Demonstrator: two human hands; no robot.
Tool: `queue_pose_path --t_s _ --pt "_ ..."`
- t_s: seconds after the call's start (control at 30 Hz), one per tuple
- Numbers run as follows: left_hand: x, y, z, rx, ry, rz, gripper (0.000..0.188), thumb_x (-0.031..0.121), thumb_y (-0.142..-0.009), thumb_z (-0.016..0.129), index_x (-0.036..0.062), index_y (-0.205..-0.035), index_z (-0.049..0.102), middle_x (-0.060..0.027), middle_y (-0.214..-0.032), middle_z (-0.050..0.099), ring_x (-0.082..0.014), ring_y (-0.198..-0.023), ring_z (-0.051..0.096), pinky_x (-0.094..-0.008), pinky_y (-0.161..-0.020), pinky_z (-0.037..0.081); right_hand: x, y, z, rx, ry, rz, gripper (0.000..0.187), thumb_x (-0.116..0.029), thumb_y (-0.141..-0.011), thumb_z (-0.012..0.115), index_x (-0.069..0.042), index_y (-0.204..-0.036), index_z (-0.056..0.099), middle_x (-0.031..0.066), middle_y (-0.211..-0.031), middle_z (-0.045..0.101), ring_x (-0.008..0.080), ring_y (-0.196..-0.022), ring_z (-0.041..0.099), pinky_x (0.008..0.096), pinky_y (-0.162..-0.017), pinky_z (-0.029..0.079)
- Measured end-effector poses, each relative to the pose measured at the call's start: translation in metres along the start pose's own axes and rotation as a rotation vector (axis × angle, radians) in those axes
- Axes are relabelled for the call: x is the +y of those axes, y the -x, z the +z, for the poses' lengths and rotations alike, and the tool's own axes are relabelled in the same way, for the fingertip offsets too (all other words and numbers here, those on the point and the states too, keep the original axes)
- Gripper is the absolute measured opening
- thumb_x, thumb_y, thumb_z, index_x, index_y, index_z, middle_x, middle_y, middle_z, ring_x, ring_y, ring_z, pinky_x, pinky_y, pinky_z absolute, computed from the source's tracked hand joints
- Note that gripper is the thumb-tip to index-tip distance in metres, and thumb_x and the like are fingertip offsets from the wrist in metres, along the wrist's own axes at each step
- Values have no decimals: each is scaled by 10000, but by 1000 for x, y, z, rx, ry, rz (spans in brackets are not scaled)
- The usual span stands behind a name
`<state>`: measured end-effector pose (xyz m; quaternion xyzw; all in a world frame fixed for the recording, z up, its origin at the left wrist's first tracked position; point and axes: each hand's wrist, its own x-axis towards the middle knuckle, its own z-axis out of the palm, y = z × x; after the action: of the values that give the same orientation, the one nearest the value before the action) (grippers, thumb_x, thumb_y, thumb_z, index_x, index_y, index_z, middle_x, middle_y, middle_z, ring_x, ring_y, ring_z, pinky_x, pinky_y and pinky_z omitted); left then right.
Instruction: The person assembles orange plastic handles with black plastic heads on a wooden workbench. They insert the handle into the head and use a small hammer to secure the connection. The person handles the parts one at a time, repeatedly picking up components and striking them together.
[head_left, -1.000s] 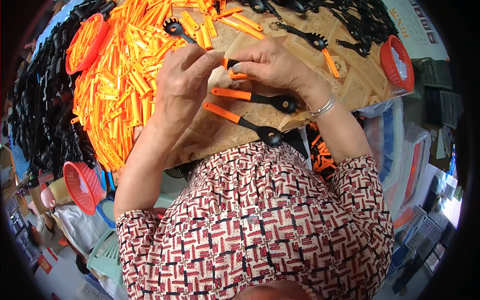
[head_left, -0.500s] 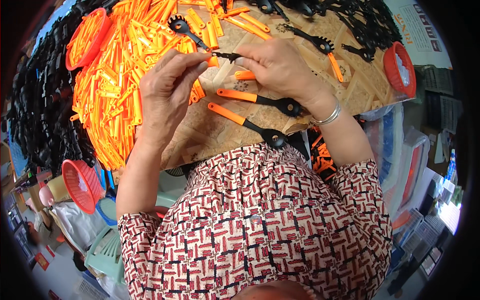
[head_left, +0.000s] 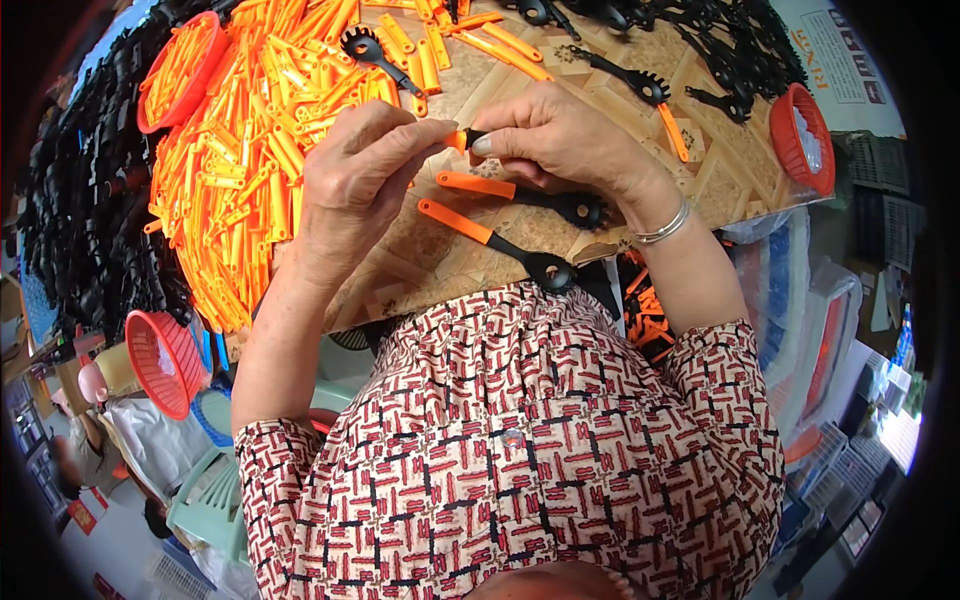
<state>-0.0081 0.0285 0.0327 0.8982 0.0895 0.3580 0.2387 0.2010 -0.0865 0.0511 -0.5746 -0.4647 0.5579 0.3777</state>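
At far left, a heap of long black plastic pieces (head_left: 85, 230), then a loose heap of slim orange plastic handles (head_left: 225, 200). Next, the left hand (head_left: 365, 175), fingertips pinched narrow on a bright orange plastic handle (head_left: 457, 140), mostly hidden. Meeting its end above the wood-patterned tabletop (head_left: 735, 165), a short black plastic shaft (head_left: 475, 137), held between thumb and fingers of the right hand (head_left: 570, 135); cannot tell whether fully joined. Probably light and stiff, perhaps a little slippery, hardly fragile. Best to grip both parts close to the joint. At far upper right, a white printed sheet (head_left: 835, 60) with orange lettering and dark marks; no writing visible on the held parts.
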Motion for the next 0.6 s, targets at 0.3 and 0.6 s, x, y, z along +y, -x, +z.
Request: queue_pose_path --t_s 0.3,0.6 --pt "2 -2 7 -52 -75 -62 162 61 -836 751 106 -991 738 -76 -843 620 -302 -739 629 -406 -636 512 20 -5 -4 157 572 -505 124 -128 -892 669 -20 -843 703 89 -607 578 203 -525 555 369 -534 431" --pt "-10 -9 39 -86 113 -238 285 115 -940 735 102 -1224 707 -98 -1010 656 -230 -863 679 -339 -770 555 13 13 -29 394 1284 -670 43 -85 -850 649 -74 -889 664 79 -717 628 270 -730 630 413 -743 461"
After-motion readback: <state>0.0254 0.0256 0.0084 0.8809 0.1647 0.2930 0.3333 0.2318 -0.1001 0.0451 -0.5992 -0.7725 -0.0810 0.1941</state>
